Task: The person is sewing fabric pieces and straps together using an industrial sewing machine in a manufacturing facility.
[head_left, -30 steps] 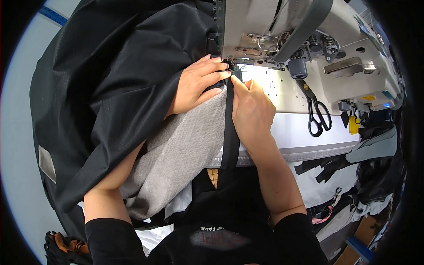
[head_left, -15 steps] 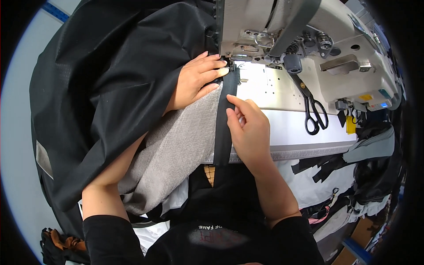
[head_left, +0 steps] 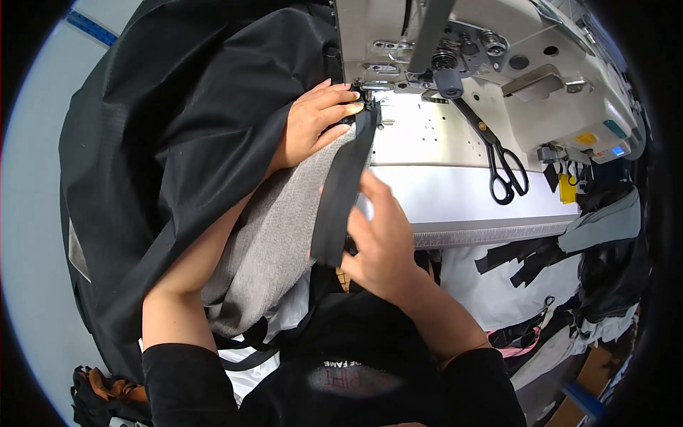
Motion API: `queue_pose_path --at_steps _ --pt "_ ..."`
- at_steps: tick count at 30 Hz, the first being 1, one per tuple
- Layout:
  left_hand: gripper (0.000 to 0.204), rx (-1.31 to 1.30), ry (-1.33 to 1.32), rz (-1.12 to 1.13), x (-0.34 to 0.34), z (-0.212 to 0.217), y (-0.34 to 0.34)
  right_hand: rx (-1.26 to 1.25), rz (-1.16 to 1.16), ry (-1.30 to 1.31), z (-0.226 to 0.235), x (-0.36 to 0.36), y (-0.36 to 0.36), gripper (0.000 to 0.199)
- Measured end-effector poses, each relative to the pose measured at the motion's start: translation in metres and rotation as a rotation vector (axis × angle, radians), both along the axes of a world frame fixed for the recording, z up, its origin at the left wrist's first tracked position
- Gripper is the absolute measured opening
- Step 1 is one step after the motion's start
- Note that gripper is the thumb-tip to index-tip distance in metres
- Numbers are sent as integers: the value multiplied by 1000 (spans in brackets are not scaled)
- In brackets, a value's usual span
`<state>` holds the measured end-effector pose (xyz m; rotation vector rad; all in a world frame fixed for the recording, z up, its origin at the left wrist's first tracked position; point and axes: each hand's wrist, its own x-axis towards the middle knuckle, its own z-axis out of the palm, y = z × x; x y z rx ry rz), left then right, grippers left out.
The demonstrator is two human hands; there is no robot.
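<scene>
My left hand (head_left: 316, 122) lies flat on the fabric beside the presser foot (head_left: 368, 98) of a sewing machine (head_left: 398, 35), fingers stretched out. Around its wrist drapes a large black cloth (head_left: 192, 121), with its grey fleecy side (head_left: 281, 228) showing below the hand. A black fabric strip (head_left: 338, 192) runs from under the foot toward me, its near end slanting left over the grey side. My right hand (head_left: 384, 238), slightly blurred, has hold of the strip near that end; fingertips show past its left edge, so some fingers pass beneath it.
Black-handled scissors (head_left: 501, 164) lie on the machine bed, right of the needle area. A ruler strip (head_left: 491, 233) edges the white table. Black and grey fabric pieces (head_left: 597, 220) are heaped at the right, and a black-and-brown bundle (head_left: 107, 391) sits at lower left.
My right hand has moved down and left along the strip, swinging its near end to the left over the grey fabric. My left hand stays beside the foot. The view has shifted slightly.
</scene>
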<state>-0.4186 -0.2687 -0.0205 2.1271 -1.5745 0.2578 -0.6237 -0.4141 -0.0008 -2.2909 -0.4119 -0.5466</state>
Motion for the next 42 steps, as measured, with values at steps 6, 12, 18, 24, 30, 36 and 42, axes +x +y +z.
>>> queue_pose_path --at_steps 6,12,18,24,30,36,42 --pt "35 132 -199 103 -18 19 -4 25 314 58 -7 -24 31 74" --pt "37 348 -74 252 -87 50 10 -247 250 -260 -34 -10 27 17" --pt "57 553 -177 333 -39 34 70 19 340 17 5 -8 -21 8" --pt "43 463 -37 285 -9 50 49 129 295 44 25 -18 -34 13" --pt "59 221 -111 103 -76 55 -25 52 266 -31 9 -11 -15 17" --pt "43 113 -105 221 -75 25 -25 86 251 -60 -3 -13 -26 27" --pt "37 51 29 280 -83 23 -24 -44 203 25 -13 -18 -22 48"
